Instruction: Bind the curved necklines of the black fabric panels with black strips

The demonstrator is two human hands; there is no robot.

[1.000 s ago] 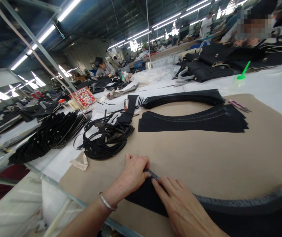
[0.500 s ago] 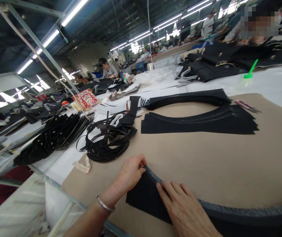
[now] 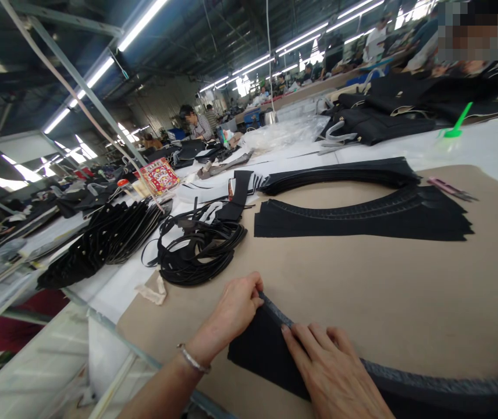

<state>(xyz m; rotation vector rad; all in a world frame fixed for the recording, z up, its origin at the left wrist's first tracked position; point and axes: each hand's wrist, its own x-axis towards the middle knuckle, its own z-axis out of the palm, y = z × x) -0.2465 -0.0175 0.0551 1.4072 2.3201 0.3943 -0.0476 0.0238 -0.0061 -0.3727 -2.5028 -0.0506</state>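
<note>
A long curved black fabric piece (image 3: 269, 352) with a grey strip along its upper edge lies at the front of the brown board (image 3: 362, 291). My left hand (image 3: 242, 302), a bracelet on its wrist, pinches the upper left corner of this piece. Just to the right, my right hand (image 3: 331, 364) lies flat on the piece, fingers spread, its fingertips at the grey strip. Behind them, a fanned stack of black curved pieces (image 3: 362, 224) rests on the board, with another black stack (image 3: 340, 174) beyond it.
Coiled black strips (image 3: 199, 250) lie left of the stacks, beside a cream scrap (image 3: 153, 291). Pink-handled snips (image 3: 452, 189) are at the right, near a green stick on a base (image 3: 454, 132). Black pieces (image 3: 100, 238) are piled at left. A person (image 3: 199, 125) works further back.
The whole view has shifted slightly, so things appear a little further right. Both hands keep nearly the same places on the black piece.
</note>
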